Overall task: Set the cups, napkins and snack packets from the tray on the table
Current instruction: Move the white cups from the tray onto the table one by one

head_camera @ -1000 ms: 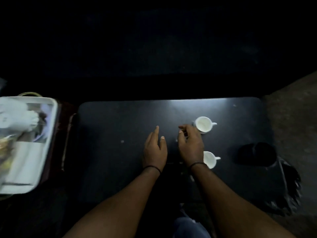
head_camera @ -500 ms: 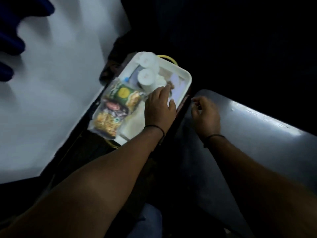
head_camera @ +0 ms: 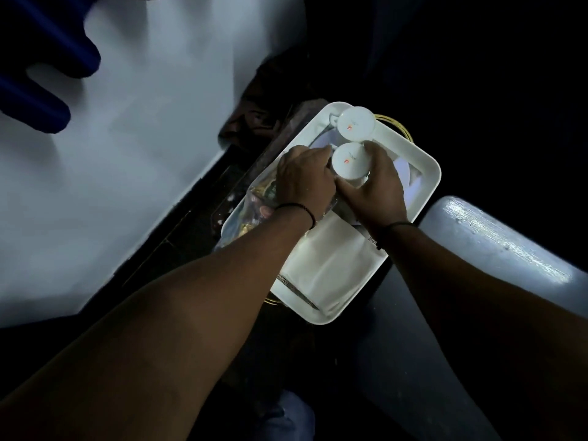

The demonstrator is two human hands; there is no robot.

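Note:
A white tray (head_camera: 428, 173) stands left of the dark table (head_camera: 496, 246). At its far end are two white cups, both upside down. The farther cup (head_camera: 355, 122) stands free. Both hands close round the nearer cup (head_camera: 350, 160): my left hand (head_camera: 302, 183) curls against its left side, and my right hand (head_camera: 374, 192) wraps its right side with the thumb in front. Folded white napkins (head_camera: 331, 265) fill the tray's near end. Snack packets (head_camera: 254, 214) lie along its left side, partly hidden under my left hand and wrist.
A pale wall or floor surface (head_camera: 127, 154) spreads to the left of the tray, with a dark blue shape (head_camera: 38, 65) at the top left. The tray sits on a dark stand with a yellow rim (head_camera: 397, 125). The surroundings are very dark.
The view swung from the table, where two cups stand, to the tray. My left hand reached the tray first, then my right hand came over from the table edge and both closed on the nearer cup.

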